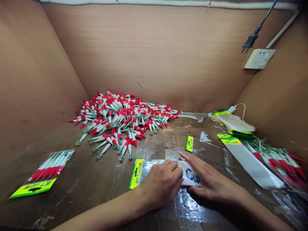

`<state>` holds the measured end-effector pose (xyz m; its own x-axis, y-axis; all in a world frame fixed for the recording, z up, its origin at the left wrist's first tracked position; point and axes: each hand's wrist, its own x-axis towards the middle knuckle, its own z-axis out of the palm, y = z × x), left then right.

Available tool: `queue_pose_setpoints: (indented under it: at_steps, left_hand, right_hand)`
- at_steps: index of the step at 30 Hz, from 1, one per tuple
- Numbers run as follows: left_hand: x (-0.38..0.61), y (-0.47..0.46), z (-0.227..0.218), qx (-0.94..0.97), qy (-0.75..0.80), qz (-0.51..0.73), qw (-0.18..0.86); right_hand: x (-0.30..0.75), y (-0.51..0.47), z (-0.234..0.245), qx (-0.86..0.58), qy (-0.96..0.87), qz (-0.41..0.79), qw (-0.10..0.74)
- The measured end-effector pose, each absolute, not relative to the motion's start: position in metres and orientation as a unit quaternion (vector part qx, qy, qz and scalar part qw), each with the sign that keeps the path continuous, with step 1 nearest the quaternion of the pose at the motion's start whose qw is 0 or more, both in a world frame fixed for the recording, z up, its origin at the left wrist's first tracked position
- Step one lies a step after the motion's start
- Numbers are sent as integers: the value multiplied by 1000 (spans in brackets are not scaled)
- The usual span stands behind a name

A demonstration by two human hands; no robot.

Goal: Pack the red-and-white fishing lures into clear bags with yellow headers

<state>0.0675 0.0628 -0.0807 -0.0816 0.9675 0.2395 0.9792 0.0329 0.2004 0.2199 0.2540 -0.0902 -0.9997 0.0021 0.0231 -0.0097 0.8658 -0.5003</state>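
Observation:
A clear plastic packing bag (147, 167) with a yellow "BCT LURE" header lies flat in front of me. My left hand (163, 179) is closed over the bag's right part, its fingers curled down beside a white flat piece (190, 175). Blue handwritten letters starting "Cu" mark that white piece. My right hand (211, 179) grips it from the right, thumb at the near edge and fingers at the far edge. Its right end is hidden under my palm. Beyond my hands lies a heap of red-and-white squid jigs (120, 115) with green hook crowns.
A filled lure pack (48, 171) lies at the left. To the right are a stack of header bags (235, 123), a loose empty bag (255, 163) and more packed lures (286, 165). A small yellow label (189, 143) lies beyond my hands. Wooden walls surround the table; a plug (250, 41) hangs above.

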Motion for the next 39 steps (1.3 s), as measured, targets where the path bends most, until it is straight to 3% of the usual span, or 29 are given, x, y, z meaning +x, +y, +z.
queue_pose_setpoints:
  at_steps: [6,12,16,20,26,31,36,39]
  left_hand:
    - [74,68,-94,-720,-663,-197,49]
    - [55,65,-94,-686,-676,-265,-41]
    - [37,64,-101,-662,-705,-231,-107]
    - [35,66,-104,-669,-690,-222,-162]
    - [41,69,-104,-692,-667,-236,-143]
    - [36,67,-83,-632,-692,-326,-125]
    - [4,49,-34,-530,-536,-586,-298]
    - [-16,41,-30,-471,-408,-649,-437]
  right_hand:
    - [216,247,-86,12,-963,267,9]
    - [217,259,-95,9,-956,292,11]
    - [215,261,-97,16,-959,282,17]
    - [211,258,-93,38,-955,286,68]
    - [198,234,-81,16,-951,273,147]
    - [179,206,-45,-16,-942,256,217]
    - [158,200,21,-12,-880,344,327]
    - [135,204,39,16,-849,428,310]
